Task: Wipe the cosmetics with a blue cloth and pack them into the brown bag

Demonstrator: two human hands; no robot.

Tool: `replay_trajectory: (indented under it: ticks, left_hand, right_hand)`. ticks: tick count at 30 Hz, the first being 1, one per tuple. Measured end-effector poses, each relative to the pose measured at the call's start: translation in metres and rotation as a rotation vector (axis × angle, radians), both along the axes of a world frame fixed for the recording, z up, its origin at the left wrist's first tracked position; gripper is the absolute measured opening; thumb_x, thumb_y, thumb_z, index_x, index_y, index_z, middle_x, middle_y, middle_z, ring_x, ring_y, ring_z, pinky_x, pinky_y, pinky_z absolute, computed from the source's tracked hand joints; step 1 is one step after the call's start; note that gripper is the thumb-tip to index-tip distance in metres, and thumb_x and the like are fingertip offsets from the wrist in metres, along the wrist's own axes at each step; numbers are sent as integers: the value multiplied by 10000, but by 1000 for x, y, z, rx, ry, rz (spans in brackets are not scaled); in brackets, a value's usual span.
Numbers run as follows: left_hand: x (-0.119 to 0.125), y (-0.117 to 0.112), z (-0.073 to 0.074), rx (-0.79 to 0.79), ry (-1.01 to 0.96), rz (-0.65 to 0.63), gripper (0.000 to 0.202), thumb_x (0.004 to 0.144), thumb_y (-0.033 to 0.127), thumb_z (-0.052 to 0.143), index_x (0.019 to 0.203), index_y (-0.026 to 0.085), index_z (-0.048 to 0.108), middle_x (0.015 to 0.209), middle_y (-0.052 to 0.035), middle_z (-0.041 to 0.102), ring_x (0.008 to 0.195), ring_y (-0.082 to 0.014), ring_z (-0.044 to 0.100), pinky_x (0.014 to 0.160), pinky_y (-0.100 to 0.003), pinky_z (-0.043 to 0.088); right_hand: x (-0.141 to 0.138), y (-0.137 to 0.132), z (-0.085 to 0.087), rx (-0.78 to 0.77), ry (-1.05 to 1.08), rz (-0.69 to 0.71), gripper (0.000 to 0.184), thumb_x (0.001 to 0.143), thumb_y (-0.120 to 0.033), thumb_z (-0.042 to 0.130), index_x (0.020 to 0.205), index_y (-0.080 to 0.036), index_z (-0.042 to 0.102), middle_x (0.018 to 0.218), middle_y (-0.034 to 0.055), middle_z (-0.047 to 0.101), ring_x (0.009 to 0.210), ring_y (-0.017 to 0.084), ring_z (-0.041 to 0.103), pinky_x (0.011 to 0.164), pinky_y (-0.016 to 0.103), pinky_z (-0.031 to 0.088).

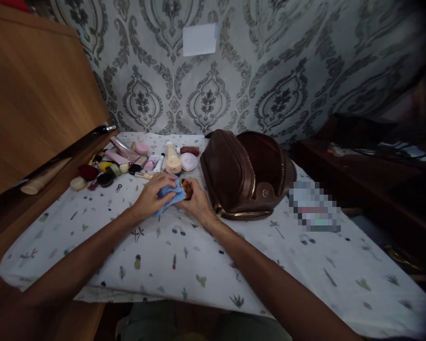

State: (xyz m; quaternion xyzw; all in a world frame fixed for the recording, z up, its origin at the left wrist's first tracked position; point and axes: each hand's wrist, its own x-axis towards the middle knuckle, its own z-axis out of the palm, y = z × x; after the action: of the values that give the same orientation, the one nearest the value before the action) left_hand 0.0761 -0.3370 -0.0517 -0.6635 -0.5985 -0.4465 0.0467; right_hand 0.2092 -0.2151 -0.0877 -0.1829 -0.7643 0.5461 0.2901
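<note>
Both hands meet over the patterned cloth, in front of the cosmetics. My left hand (155,195) is closed on a light blue cloth (172,193), pressing it against a small amber-brown item. In my right hand (197,201) is that small shiny amber item with a gold-coloured edge (187,188); fingers cover much of it, so its kind is unclear. Just beyond the hands lie a makeup brush (144,175), a beige tube with a white cap (172,158) and a round pale compact (188,162). To the right of my right hand stands a brown leather bag (230,175), unzipped.
Several cosmetics, including a dark red sponge (87,172) and a pink tube (116,157), lie at the back left. A wooden panel (42,85) borders the left side. A pixelated flat object (314,207) lies right of the bag. Patterned wallpaper (209,99) rises behind.
</note>
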Motion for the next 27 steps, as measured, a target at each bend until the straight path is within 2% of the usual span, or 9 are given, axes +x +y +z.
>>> replay_trajectory:
  ticks: [2, 4, 6, 8, 12, 17, 22, 27]
  left_hand:
    - [1, 0, 0, -27, 49, -17, 111, 895, 286, 612, 968, 202, 613, 1156, -101, 647, 1117, -245, 584, 984, -407, 441]
    - [0, 1, -1, -60, 60, -3, 175, 893, 321, 628, 1021, 206, 595, 1177, -100, 631, 1138, -250, 569, 992, -409, 434]
    - [-1, 1, -1, -88, 47, 18, 236, 878, 352, 648, 1049, 208, 575, 1153, -90, 632, 1126, -253, 568, 981, -404, 439]
    - [-2, 1, -1, -123, 26, 46, 264, 862, 367, 660, 1051, 210, 562, 1119, -77, 638, 1101, -253, 573, 959, -395, 449]
    - [-3, 0, 0, -177, 0, 78, 331, 812, 382, 709, 1049, 213, 551, 1107, -66, 638, 1089, -257, 580, 942, -385, 459]
    - [-3, 0, -1, -198, -14, 103, 422, 758, 393, 754, 1075, 213, 542, 1123, -71, 633, 1098, -267, 583, 939, -391, 467]
    - [-3, 0, -2, -183, -42, 128, 365, 834, 407, 671, 1118, 205, 561, 1148, -88, 641, 1086, -262, 594, 929, -389, 470]
    - [-3, 0, -1, -122, -57, 82, 255, 907, 388, 576, 1071, 194, 602, 1083, -77, 673, 1034, -236, 613, 929, -366, 469]
  right_hand:
    - [-1, 2, -4, 32, 13, 24, 705, 609, -359, 789, 1216, -164, 488, 958, 34, 642, 845, 208, 619, 795, 354, 511]
    - [-1, 5, -8, 85, 53, 75, 830, 620, -321, 788, 1356, -170, 435, 1120, 82, 640, 976, 241, 630, 894, 395, 506]
    - [-1, 7, -11, 123, 105, 121, 899, 636, -302, 786, 1440, -198, 397, 1296, 115, 583, 1144, 273, 591, 996, 426, 472]
    - [-1, 8, -15, 129, 131, 146, 912, 649, -301, 787, 1470, -220, 398, 1378, 120, 538, 1248, 290, 538, 1048, 442, 446]
    - [-2, 10, -20, 94, 138, 163, 931, 656, -308, 799, 1493, -236, 397, 1380, 117, 542, 1277, 296, 520, 1052, 458, 450]
    - [-3, 11, -21, 66, 116, 167, 901, 639, -354, 821, 1442, -159, 462, 1302, 148, 580, 1193, 304, 574, 974, 450, 508]
    - [-2, 9, -17, 97, 90, 96, 815, 637, -369, 845, 1369, -178, 540, 1208, 117, 633, 1089, 276, 614, 919, 418, 530]
    - [-1, 10, -14, 110, 100, 120, 877, 630, -353, 863, 1420, -231, 501, 1268, 94, 616, 1122, 259, 590, 978, 429, 496]
